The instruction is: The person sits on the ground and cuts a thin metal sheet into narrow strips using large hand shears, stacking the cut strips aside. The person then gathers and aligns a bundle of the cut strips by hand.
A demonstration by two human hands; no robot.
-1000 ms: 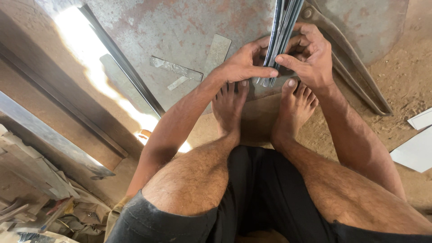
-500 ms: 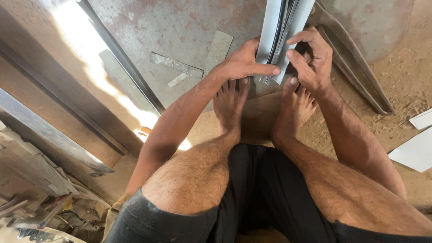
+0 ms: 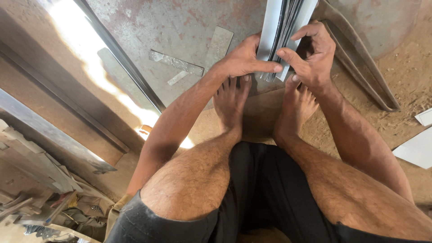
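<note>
Gripping from both sides, left hand [image 3: 240, 60] and right hand [image 3: 312, 56] clamp their fingers on the metal strips [image 3: 285, 31]. Bundle's long axis runs toward the frame's top.

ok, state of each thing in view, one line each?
left hand: gripping the near end of the bundle, fingers flat against it
right hand: gripping the bundle from its other side, thumb across the strip ends
bundle of metal strips: stacked on edge, held between both hands
loose metal strips: lying flat on the metal sheet, untouched
metal sheet: flat on the ground, rust-spotted
bare feet: planted just below the bundle
</note>
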